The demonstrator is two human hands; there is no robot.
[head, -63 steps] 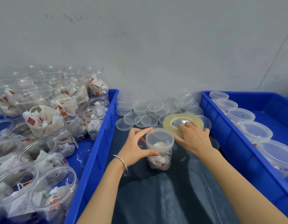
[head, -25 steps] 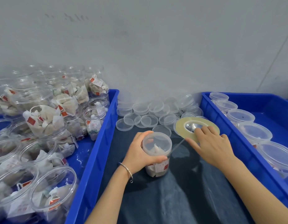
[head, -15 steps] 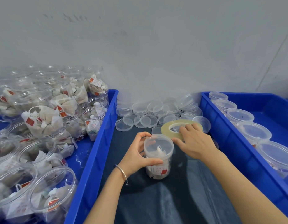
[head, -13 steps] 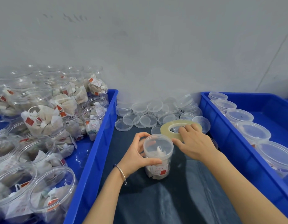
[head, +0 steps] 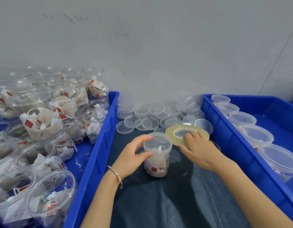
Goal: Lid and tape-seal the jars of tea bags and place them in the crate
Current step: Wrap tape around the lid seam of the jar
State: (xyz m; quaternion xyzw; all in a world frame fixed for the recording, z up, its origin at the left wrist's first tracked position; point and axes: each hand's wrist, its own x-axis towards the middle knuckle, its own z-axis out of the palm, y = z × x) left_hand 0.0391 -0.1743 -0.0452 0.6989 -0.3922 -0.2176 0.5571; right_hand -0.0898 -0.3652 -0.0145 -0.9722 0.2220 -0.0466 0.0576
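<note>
Fingers (head: 145,139) of the left hand (head: 132,157) curled around the rim of a clear plastic jar (head: 157,154), thumb low on its near wall, gripping. Fingers (head: 194,136) of the right hand (head: 198,150) spread over a flat, yellowish-translucent tape roll (head: 187,134), thumb beneath its near edge, holding it tilted just right of the jar's lid (head: 158,141). Thin metal bangle (head: 117,176) on the left wrist. Jar upright on a dark, glossy, wrinkled tabletop (head: 167,203), round and transparent, filled with pale, crumpled tea bags bearing small red tags, capped with a shallow clear lid. At near left, a blue plastic bin (head: 93,153) with smooth, shiny walls, packed with open-mouthed clear jars (head: 48,191) of the same mesh bags, piled higher toward the back. At right, a blue crate (head: 244,155), rigid and ribbed along its wall, carrying a row of lidded jars (head: 256,135) along its left side. Farther back, between the two blue containers, a loose heap of round, shallow, transparent spare lids (head: 149,119), some stacked, some overlapping flat. Behind everything, a matte grey wall (head: 159,46), faintly scuffed near the top.
</note>
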